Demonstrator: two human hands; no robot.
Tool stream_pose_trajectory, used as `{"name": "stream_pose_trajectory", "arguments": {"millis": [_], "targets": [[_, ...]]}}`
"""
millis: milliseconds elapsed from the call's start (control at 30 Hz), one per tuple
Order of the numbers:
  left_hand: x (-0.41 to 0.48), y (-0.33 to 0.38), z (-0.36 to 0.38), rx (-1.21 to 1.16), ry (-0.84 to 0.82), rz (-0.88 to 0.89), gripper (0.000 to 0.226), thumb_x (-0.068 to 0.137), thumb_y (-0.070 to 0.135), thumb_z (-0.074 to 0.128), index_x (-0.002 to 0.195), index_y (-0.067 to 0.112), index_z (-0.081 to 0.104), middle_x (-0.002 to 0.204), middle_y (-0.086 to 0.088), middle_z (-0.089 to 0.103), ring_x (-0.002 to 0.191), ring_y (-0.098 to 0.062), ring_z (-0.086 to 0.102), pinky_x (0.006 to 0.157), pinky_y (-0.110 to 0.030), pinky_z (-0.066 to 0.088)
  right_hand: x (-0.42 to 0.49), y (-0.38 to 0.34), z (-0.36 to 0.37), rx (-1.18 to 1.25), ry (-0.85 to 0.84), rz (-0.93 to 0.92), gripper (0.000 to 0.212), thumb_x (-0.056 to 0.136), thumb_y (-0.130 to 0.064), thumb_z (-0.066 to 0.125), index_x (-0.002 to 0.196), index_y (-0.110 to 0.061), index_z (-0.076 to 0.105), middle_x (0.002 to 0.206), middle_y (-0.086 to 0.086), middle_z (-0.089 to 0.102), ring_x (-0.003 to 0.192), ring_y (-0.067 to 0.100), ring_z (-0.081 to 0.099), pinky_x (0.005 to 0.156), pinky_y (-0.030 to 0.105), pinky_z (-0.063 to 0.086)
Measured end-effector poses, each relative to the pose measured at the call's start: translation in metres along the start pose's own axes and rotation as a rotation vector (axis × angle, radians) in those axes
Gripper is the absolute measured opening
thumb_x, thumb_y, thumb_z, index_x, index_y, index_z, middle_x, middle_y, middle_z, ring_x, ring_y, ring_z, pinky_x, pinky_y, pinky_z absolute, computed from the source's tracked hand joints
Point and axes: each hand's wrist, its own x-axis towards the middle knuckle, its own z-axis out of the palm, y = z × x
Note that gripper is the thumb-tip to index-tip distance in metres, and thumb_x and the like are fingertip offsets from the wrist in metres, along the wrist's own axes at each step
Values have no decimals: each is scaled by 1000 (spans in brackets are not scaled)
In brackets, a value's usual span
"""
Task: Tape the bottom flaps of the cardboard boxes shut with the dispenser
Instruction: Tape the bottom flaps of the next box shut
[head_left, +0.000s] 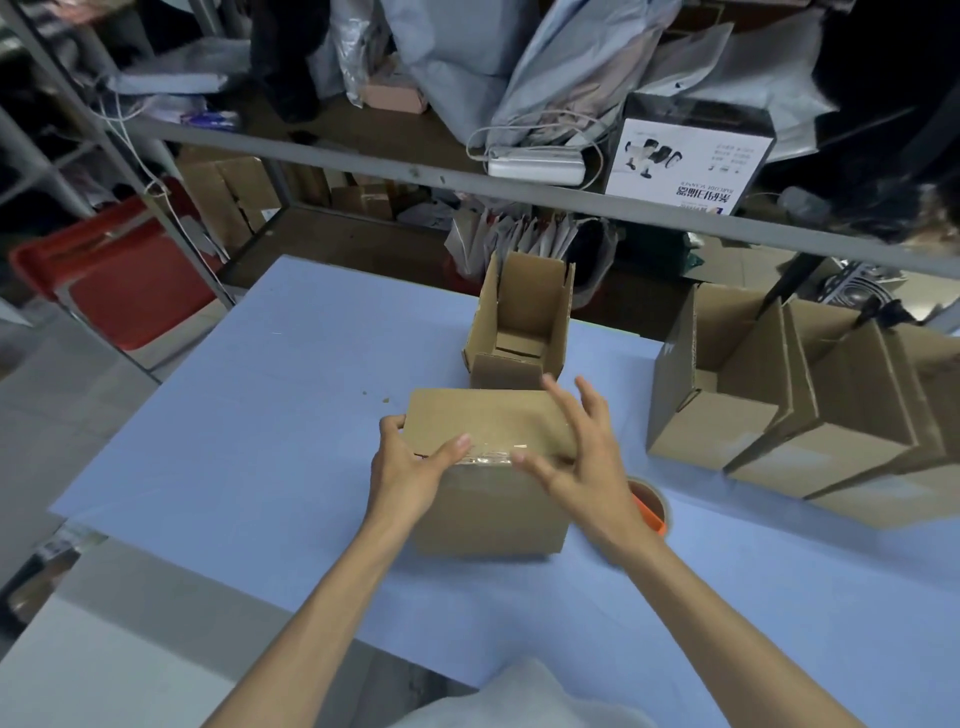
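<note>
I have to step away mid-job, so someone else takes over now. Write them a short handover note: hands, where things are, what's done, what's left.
Left hand: on the left near corner of the box, thumb pressing the tape. Holds nothing else.
Right hand: open, fingers spread over the box's right side.
Dispenser: on the table, right of the box, mostly hidden by the right wrist.
Done: tape strip lies across this box's closed flaps.
Open box stands behind; more boxes at right, open side up.
Left: smooth the tape down, set the box aside. Whether the others are taped cannot be seen.
</note>
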Motion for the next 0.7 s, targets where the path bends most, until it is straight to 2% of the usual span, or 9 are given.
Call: {"name": "stream_pose_trajectory", "arguments": {"millis": [67, 100, 167, 233, 333, 400, 467, 600, 700], "targets": [[-1, 3, 6, 41, -7, -2, 72, 72, 48, 78, 124, 29, 32, 106, 5, 61, 92, -9, 61, 65, -23, 42, -5, -4, 8, -223, 19, -340, 56, 71, -27, 85, 122, -22, 64, 141, 6, 47, 131, 17, 44, 98, 32, 45], [-3, 3, 10, 55, 6, 19, 79, 73, 49, 78, 130, 28, 28, 116, 2, 55, 102, -13, 57, 73, -25, 43, -7, -3, 13, -331, 58, -438, 43, 68, -21, 87, 108, -17, 72, 125, 5, 61, 118, 21, 57, 86, 33, 53], [-7, 2, 14, 153, 93, 186, 85, 72, 48, 79, 138, 28, 30, 132, -1, 34, 116, -15, 37, 91, -28, 38, -6, -3, 20, -430, 154, -478, 24, 67, -12, 87, 89, -15, 77, 100, 0, 73, 95, 22, 70, 65, 27, 57], [-8, 0, 13, 335, 155, 514, 63, 71, 43, 81, 126, 28, 55, 132, 2, 39, 117, -16, 30, 96, -28, 37, -2, -4, 22, -434, 211, -468, 15, 68, -10, 85, 80, -16, 78, 91, -4, 75, 85, 19, 72, 57, 21, 51], [-4, -7, 8, 511, 128, 966, 14, 78, 31, 76, 87, 20, 73, 91, 6, 64, 90, -17, 50, 78, -32, 46, 4, -1, 21, -456, 234, -478, 14, 65, -10, 87, 75, -16, 78, 83, -6, 75, 78, 16, 73, 48, 18, 46], [-1, -8, 9, 635, 209, 1117, 20, 87, 33, 65, 75, 17, 70, 72, 6, 61, 72, -18, 50, 64, -30, 41, 6, -4, 20, -471, 207, -491, 16, 64, -8, 87, 74, -15, 77, 78, -3, 75, 71, 18, 72, 43, 20, 47], [1, -3, 10, 683, 300, 1140, 29, 91, 32, 57, 68, 17, 65, 65, 6, 57, 66, -16, 47, 57, -28, 36, 7, -6, 20, -493, 165, -535, 16, 66, -6, 86, 76, -14, 76, 78, -2, 74, 68, 20, 72, 40, 23, 48], [4, -5, 10, 663, 333, 1033, 20, 82, 24, 64, 63, 17, 61, 63, 8, 56, 63, -14, 46, 54, -24, 33, 0, 5, 8, -474, 186, -489, 20, 70, -18, 85, 88, -15, 77, 91, -4, 75, 74, 18, 71, 45, 29, 53], [3, -11, 10, 638, 248, 1008, 13, 78, 21, 69, 67, 16, 63, 67, 7, 57, 68, -12, 43, 60, -20, 31, -5, 13, 4, -400, 191, -442, 16, 68, -3, 84, 79, -12, 77, 82, -3, 75, 72, 19, 72, 51, 32, 56]]}}
